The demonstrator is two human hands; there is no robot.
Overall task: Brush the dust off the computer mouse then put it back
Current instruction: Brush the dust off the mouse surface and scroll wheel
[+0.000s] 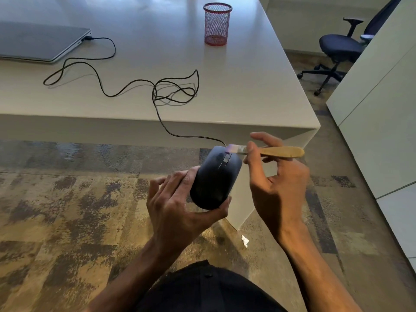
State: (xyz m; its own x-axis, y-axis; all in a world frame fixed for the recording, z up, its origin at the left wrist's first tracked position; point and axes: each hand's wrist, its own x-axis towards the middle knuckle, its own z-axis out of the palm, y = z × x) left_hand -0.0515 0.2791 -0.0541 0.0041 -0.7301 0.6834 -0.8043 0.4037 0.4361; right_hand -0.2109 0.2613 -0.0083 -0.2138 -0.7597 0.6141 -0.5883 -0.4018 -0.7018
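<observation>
The left hand [180, 206] gripped the mouse [216, 176] off the bench [247, 86], long axis pointing away. The right hand's fingers [249, 152] pinched the brush [270, 151], bristles touching the mouse's far end.

A pale, smooth worktop [236, 86] is carrying 3 things. A closed grey laptop [38, 40] is lying flat at its far left. A red mesh pen cup [217, 23] is standing upright toward the far right, well apart from the laptop. A black cable [105, 61] is plugging into the laptop's right side, snaking across the surface, looping into a loose tangle near the middle, then trailing off the near edge. Beneath, a mottled brown and grey floor [67, 210] is holding a small white scrap [244, 240] near the worktop's leg.
</observation>
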